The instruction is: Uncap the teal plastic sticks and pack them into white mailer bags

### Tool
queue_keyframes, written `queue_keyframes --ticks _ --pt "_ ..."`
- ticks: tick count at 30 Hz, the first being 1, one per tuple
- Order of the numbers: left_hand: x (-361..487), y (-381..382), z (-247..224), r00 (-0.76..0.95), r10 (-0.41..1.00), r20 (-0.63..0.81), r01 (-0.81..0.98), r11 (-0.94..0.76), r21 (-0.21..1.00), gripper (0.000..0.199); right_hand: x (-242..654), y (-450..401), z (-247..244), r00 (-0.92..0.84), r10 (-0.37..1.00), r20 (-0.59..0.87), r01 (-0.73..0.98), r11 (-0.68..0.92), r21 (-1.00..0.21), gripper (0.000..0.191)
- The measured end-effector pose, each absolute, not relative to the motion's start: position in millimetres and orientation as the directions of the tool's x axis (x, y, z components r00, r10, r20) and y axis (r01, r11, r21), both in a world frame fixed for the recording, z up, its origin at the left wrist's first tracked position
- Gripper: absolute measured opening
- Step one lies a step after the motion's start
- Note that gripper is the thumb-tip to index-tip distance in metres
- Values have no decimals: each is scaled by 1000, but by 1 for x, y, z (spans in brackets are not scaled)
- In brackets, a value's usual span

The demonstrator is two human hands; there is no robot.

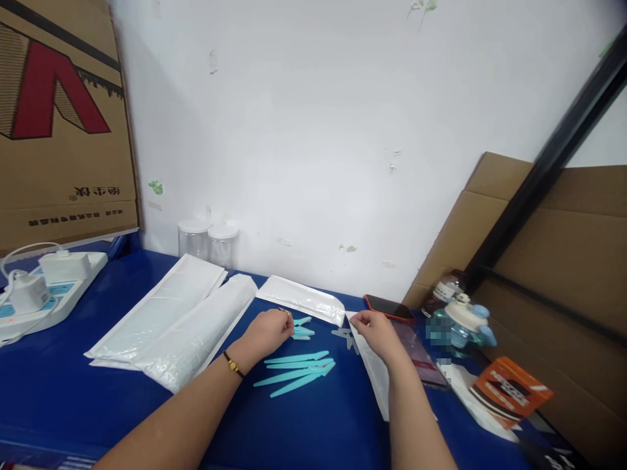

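My left hand [269,334], with a ring and a small watch, is closed at the fingertips over teal eyebrow razors [302,328]; how many it grips is hidden. Nearer to me, several more teal eyebrow razors [296,374] lie in a loose fan on the blue table [313,437]. My right hand [376,331] pinches the top corner of a flat white packet [375,375], partly covered by my forearm. Between my hands, beside the packet, are small translucent grey pieces [345,337].
White padded packets [161,313] lie at left, another white packet [301,299] by the wall. A power strip [63,294] and two clear jars [208,241] stand left. At right are phones [389,307], a bottle [445,290], a teal jug [460,323] and an orange pouch [512,391].
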State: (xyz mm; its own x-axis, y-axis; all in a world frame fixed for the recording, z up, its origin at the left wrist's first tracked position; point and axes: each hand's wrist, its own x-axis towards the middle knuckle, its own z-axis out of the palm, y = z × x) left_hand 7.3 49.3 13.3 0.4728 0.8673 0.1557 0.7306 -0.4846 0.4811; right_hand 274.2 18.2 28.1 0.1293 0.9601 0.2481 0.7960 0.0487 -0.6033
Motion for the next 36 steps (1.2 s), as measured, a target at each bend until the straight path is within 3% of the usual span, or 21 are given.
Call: queue_keyframes --ticks 2,5,9,15,22,25,29,32,36 --pt "6 51 14 462 862 208 750 -505 427 11 282 19 24 151 973 177 844 -33 -535 13" --pt "6 49 16 447 854 265 726 -520 450 22 280 20 16 210 969 129 872 -126 -473 9" --pt "6 39 18 587 794 158 629 -571 527 24 270 23 10 269 962 50 870 -220 -442 11" --pt "10 30 20 632 770 88 623 -573 533 11 260 22 10 244 969 30 882 -208 -422 5" --pt "16 26 26 592 805 42 681 -527 509 12 256 19 14 183 982 49 839 -130 -528 8" --pt "15 25 25 592 802 81 664 -542 515 12 252 16 18 118 990 72 696 -31 -718 8" --pt "11 28 25 599 797 83 627 -530 571 13 245 14 23 21 999 48 305 39 -952 16" --pt "8 31 26 597 799 72 589 -498 636 17 242 14 27 0 998 57 88 57 -994 20" --pt "5 36 26 576 816 40 534 -413 738 16 240 12 33 -44 998 47 -80 44 -996 26"
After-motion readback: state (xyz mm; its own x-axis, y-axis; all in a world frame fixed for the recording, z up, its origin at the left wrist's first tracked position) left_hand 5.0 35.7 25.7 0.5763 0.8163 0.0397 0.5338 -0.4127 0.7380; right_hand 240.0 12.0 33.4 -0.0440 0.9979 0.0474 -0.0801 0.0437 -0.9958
